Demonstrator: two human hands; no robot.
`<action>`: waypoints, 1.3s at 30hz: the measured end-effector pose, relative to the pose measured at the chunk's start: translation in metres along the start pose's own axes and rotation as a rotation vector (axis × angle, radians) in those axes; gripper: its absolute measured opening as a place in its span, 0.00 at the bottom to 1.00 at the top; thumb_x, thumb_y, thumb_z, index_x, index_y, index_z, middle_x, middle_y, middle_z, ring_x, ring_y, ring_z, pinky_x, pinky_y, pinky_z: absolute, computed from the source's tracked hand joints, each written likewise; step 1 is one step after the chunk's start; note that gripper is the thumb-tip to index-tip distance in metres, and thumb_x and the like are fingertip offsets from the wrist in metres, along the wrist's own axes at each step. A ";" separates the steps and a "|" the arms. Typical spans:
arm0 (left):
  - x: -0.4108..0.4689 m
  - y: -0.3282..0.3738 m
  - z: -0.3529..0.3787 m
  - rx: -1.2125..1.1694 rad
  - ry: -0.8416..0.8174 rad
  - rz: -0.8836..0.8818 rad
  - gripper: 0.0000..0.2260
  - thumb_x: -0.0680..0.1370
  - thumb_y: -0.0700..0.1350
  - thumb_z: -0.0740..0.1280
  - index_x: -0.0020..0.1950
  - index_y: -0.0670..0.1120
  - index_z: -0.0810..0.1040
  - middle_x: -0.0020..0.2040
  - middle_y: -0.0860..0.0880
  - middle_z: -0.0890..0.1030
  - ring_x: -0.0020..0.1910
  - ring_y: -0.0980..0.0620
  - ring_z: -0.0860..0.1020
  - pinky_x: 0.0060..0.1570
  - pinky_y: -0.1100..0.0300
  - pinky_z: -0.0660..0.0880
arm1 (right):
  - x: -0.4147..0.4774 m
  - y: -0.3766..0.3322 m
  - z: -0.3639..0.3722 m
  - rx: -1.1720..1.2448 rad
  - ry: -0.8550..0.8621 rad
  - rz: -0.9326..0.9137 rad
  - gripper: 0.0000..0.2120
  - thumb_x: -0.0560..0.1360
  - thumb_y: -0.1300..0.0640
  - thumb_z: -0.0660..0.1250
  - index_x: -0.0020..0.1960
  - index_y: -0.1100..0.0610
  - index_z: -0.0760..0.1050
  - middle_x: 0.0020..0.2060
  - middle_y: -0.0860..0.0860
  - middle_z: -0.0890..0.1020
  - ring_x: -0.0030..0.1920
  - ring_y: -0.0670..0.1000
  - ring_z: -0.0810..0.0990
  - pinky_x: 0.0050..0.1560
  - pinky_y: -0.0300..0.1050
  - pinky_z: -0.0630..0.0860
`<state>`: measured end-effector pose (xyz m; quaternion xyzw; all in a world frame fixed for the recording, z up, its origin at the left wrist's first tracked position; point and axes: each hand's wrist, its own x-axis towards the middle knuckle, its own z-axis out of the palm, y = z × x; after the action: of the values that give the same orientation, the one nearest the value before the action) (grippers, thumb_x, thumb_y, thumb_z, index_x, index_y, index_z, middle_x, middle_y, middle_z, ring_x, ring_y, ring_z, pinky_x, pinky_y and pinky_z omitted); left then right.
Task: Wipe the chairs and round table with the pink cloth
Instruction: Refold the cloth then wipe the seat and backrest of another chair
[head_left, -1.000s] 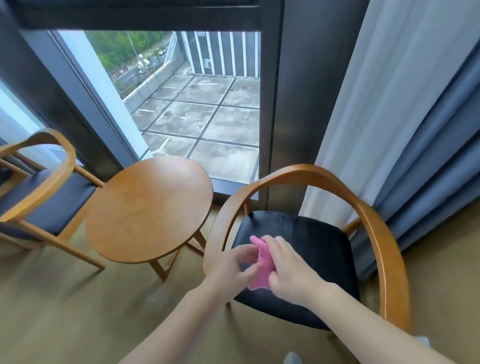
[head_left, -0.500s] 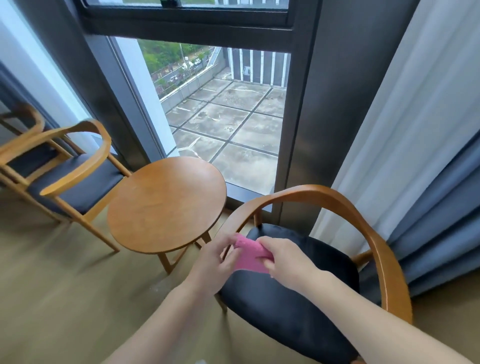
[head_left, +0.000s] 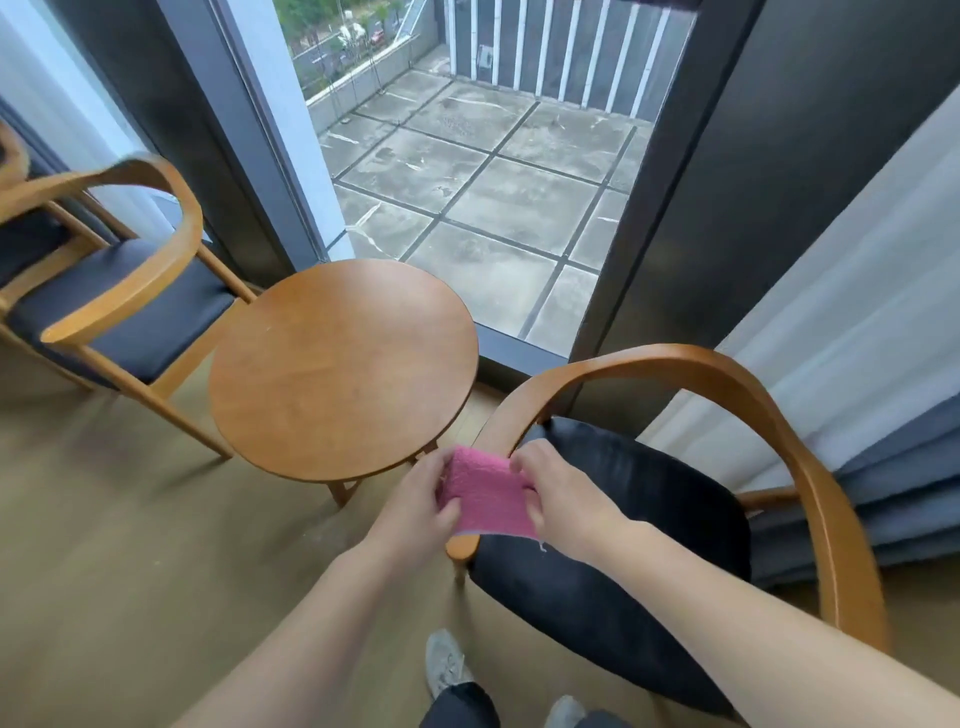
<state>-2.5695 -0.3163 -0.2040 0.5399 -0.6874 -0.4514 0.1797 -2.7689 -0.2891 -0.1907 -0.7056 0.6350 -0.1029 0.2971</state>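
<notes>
Cloth (head_left: 485, 491): pink, textured, folded to a flat pad. It is held in the air between both hands, above the near chair's rail end and just beside the rim of the surface. It appears to touch neither.

Left hand (head_left: 415, 512): fingers curled round the cloth's left edge, thumb on top.

Right hand (head_left: 563, 506): fingers curled over the right edge, pinching it.

Near chair (head_left: 623, 545): black seat under one curved wooden rail that serves as back and arms. It stands at lower right, close to the curtain (head_left: 857, 312).

Surface (head_left: 343, 364): round wooden top on splayed legs, between the two chairs and before the window (head_left: 493, 182).

Far chair (head_left: 130, 322): dark seat, like rail, left of the surface.

Step in hand, as judged: squaring the cloth into a pad before a wipe. Which piece comes next cannot be told.

Method advised:
- Keep the fold even, so a broad face meets the wood rather than a bunched corner.
- Pass the pad to one hand, palm flat on it, and leave the other free to steady the piece.
- Rail: wrap the cloth partly round it and run along the curve, end to end.
- Seat: overlapping strokes, back to front.
- Surface: overlapping passes to the rim, then once round the edge.
- Turn to a fresh face between pieces.
</notes>
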 end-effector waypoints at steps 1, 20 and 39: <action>0.003 -0.008 -0.001 0.008 -0.014 -0.013 0.23 0.75 0.38 0.66 0.65 0.57 0.68 0.53 0.59 0.76 0.51 0.60 0.76 0.52 0.60 0.77 | 0.007 0.001 0.007 -0.029 -0.014 -0.007 0.12 0.78 0.60 0.66 0.58 0.50 0.68 0.56 0.46 0.70 0.45 0.47 0.77 0.44 0.42 0.80; 0.050 -0.123 0.052 -0.062 0.068 -0.380 0.19 0.77 0.38 0.65 0.67 0.48 0.70 0.57 0.54 0.76 0.56 0.57 0.76 0.59 0.59 0.73 | 0.098 0.074 0.109 -0.205 -0.420 -0.169 0.20 0.78 0.54 0.65 0.67 0.53 0.66 0.62 0.51 0.70 0.51 0.50 0.75 0.51 0.44 0.79; 0.008 -0.182 0.046 0.142 0.371 -0.361 0.11 0.76 0.33 0.62 0.55 0.42 0.78 0.51 0.50 0.80 0.49 0.53 0.77 0.51 0.68 0.68 | 0.128 0.080 0.175 -0.590 -0.386 -1.025 0.23 0.83 0.44 0.49 0.69 0.57 0.69 0.66 0.58 0.73 0.69 0.65 0.67 0.73 0.62 0.56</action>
<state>-2.5010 -0.3052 -0.3783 0.7383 -0.5654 -0.3202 0.1808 -2.7223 -0.3621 -0.4045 -0.9790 0.1523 0.0767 0.1120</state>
